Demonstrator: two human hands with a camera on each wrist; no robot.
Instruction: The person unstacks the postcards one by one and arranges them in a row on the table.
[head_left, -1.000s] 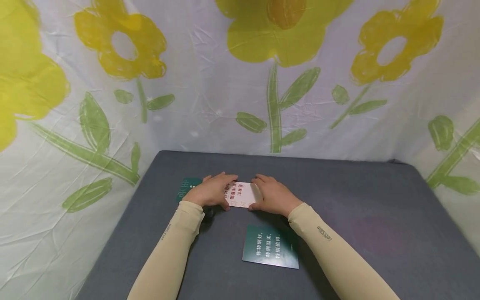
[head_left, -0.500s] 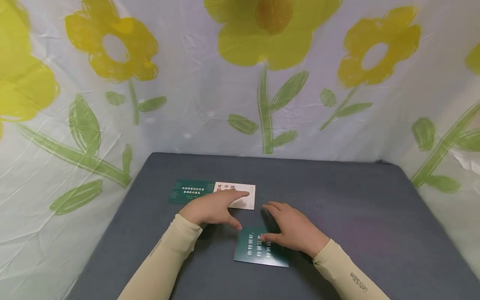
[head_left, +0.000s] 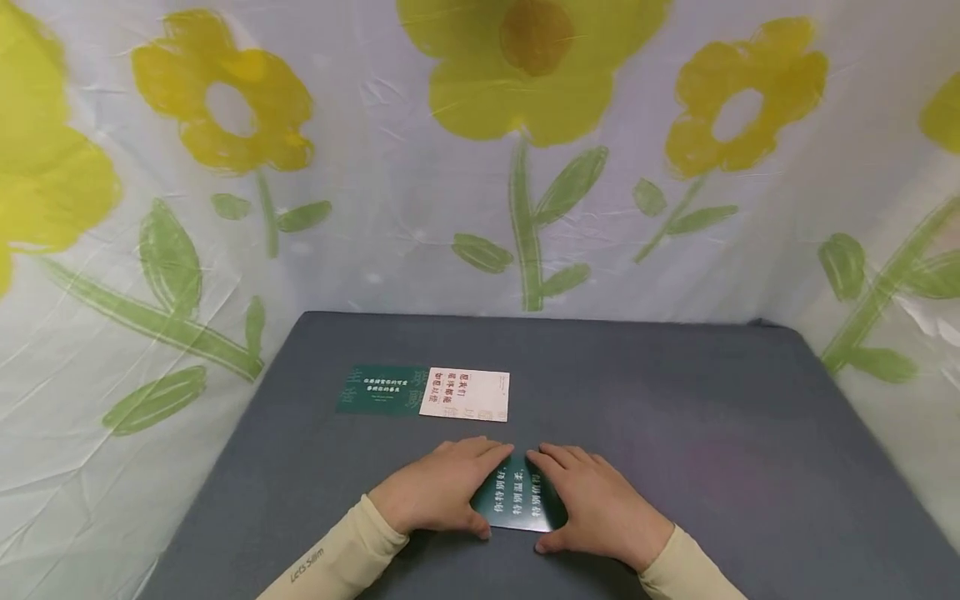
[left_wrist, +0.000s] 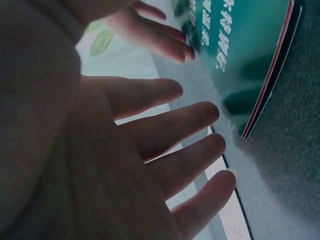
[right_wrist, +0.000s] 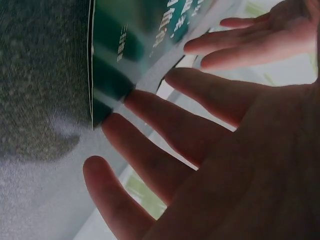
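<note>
A green card [head_left: 517,500] with white writing lies near the front of the table between my two hands. In the left wrist view its edge [left_wrist: 270,75] shows a red and a dark layer beneath, so more than one sheet seems stacked. My left hand [head_left: 442,487] is at its left side, fingers extended and spread, apart from it in the left wrist view. My right hand [head_left: 603,508] lies at its right side with fingers fairly straight; in the right wrist view, two fingertips reach the edge of the green card [right_wrist: 112,60].
Farther back on the grey table [head_left: 637,375], another green card [head_left: 382,390] lies left of a pale pink card [head_left: 467,395] with red writing; their edges meet or overlap slightly. A white curtain [head_left: 375,208] printed with yellow flowers surrounds the table's back and sides.
Both hands have left the pale pink card, which stays lying beside the rear green card. They have moved toward the front and are now at either side of the front green card.
</note>
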